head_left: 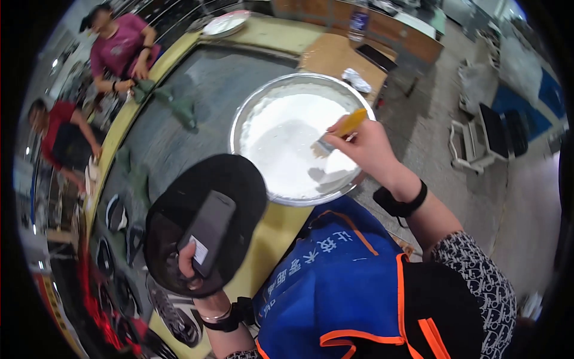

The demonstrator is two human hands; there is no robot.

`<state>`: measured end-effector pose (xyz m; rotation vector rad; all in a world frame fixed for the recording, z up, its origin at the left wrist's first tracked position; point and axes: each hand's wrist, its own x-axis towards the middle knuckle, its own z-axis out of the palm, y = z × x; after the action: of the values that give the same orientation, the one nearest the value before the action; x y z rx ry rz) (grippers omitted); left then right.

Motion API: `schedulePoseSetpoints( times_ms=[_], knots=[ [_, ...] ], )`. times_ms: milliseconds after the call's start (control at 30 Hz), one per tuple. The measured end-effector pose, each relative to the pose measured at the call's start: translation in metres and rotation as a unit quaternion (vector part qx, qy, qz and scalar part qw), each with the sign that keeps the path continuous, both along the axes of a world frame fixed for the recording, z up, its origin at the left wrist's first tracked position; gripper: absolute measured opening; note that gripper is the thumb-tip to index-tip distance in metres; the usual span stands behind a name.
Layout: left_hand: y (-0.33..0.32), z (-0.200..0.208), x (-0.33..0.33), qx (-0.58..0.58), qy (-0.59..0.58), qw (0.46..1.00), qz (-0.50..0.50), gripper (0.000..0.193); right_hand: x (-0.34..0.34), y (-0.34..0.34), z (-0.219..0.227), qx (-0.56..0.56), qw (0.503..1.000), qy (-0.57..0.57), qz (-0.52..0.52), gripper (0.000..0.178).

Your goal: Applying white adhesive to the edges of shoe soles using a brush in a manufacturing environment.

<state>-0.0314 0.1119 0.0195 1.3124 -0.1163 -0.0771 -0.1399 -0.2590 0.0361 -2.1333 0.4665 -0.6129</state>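
My right hand point(372, 148) grips a paintbrush point(351, 122) by its yellow handle. The pale bristles point down over a large metal basin point(238, 122) of white liquid point(281, 140); I cannot tell whether they touch it. In my left hand point(188, 261) is a black cap-like piece point(242, 197), held left of the basin. A dark grey rectangular object point(214, 220), with a small white label, lies against it under my thumb. My other left fingers are hidden beneath.
A dark work surface with a yellow edge point(266, 239) bears several shoes, one a grey sneaker point(174, 314), and green pieces point(178, 109). Two people work along its far left side. Beyond the basin are a phone point(376, 57) and a bottle point(359, 25); a chair point(501, 133) stands right.
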Motion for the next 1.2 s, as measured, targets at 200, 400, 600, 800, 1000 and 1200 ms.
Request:
schedulePoseSetpoints(
  times_ms=[200,400,600,800,1000,1200],
  knots=[
    [-0.055,0.043,0.011,-0.032,0.289,0.948,-0.127,0.033,0.004,-0.019,-0.020,-0.150,0.969,0.189,0.048,0.019],
    [-0.085,0.042,0.025,-0.022,0.423,0.832,-0.359,0.024,-0.004,-0.001,0.030,-0.061,0.997,0.039,0.018,0.019],
    [-0.126,0.054,0.006,0.003,0.395,0.835,-0.383,0.035,0.000,0.009,0.055,-0.117,0.981,-0.107,0.113,0.014],
    [-0.150,0.082,-0.026,0.001,0.246,0.955,-0.166,0.043,-0.005,-0.004,0.037,-0.106,0.992,-0.026,0.071,0.013],
    [-0.121,0.060,-0.008,-0.012,0.181,0.960,-0.211,0.045,-0.009,-0.006,0.031,0.012,0.999,0.016,0.050,0.014],
    [-0.128,0.063,-0.023,-0.008,0.190,0.958,-0.217,0.045,0.004,0.000,0.032,0.011,0.989,-0.145,0.000,0.015]
  ],
)
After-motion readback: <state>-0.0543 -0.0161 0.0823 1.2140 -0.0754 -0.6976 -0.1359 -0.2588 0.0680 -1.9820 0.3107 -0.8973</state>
